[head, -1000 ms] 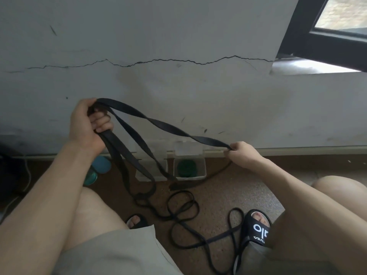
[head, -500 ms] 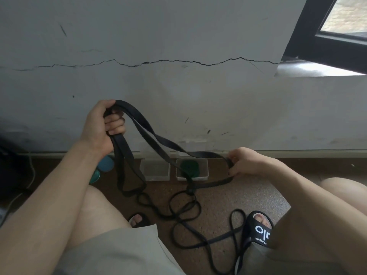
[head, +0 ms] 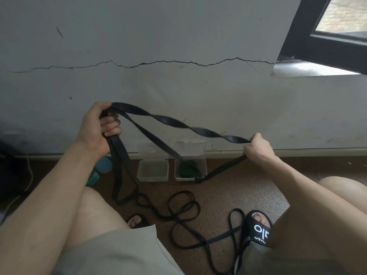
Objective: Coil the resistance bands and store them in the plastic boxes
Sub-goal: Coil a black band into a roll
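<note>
- Against half a second ago, my right hand [head: 257,148] has risen and pulled outward, so the black resistance band [head: 174,123] now runs taut and twisted between my two hands instead of sagging toward the boxes.
- My left hand [head: 99,128] sits at much the same height as before, fingers curled tight round several gathered loops of the band.
- My right hand is a closed fist clamped on the band's far end; one strand leaves below it, slanting down toward the floor.
- Both forearms reach forward from my knees, left hand a little higher than the right.
- Below my left grip the loops hang down and trail into loose tangles on the brown floor [head: 218,195] between my feet.
- Under the stretched band, against the wall, stand two clear plastic boxes: the empty box [head: 153,171] nearer my left hand, and the box with a green coil [head: 202,165] nearer my right.
- My left arm partly hides a blue round thing [head: 104,165]; I cannot tell what it is.
- The band's lowest run goes out of view at the bottom edge.
</note>
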{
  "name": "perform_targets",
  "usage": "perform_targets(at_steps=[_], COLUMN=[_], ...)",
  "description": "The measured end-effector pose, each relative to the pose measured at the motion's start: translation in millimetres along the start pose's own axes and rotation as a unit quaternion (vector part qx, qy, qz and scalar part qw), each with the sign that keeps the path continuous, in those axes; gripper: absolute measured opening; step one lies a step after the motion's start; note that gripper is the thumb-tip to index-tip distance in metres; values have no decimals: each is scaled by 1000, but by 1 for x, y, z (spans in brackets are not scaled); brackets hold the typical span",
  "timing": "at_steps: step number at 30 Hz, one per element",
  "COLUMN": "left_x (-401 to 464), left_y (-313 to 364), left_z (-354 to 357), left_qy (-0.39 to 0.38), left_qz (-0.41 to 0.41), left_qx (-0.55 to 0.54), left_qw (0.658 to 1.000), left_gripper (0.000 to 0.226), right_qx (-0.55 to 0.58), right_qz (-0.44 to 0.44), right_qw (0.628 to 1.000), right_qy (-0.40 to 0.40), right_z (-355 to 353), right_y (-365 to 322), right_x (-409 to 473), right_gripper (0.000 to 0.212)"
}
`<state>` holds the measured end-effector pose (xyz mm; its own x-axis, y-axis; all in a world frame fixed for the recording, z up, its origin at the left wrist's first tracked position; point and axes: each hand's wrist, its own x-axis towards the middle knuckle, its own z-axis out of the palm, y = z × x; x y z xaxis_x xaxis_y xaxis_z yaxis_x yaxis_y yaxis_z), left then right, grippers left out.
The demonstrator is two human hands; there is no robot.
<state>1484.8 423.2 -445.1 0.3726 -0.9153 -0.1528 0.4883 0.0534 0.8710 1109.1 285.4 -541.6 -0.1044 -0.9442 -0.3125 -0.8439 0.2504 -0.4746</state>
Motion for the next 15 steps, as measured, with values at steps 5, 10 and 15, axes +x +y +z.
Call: perform_targets(at_steps=[5,10,15], left_x=[0,-1,-1], left_y=[2,4,2], left_z=[-2,-9,-7], left_qy=[8,19,-2], left_qz=[4,6,2], left_qx=[-19,-34,-15], left_qw=[1000,999,1000], left_gripper=[38,38,35], right_qx=[197,14,70], right_qz=[47,-58,-72], right_qw=[975,994,989], right_qy=[-92,-91,-112], right_z=[-1,-1,7], right_y=[-2,4,9], right_x=[-1,-4,7], right_gripper=[23,6,13])
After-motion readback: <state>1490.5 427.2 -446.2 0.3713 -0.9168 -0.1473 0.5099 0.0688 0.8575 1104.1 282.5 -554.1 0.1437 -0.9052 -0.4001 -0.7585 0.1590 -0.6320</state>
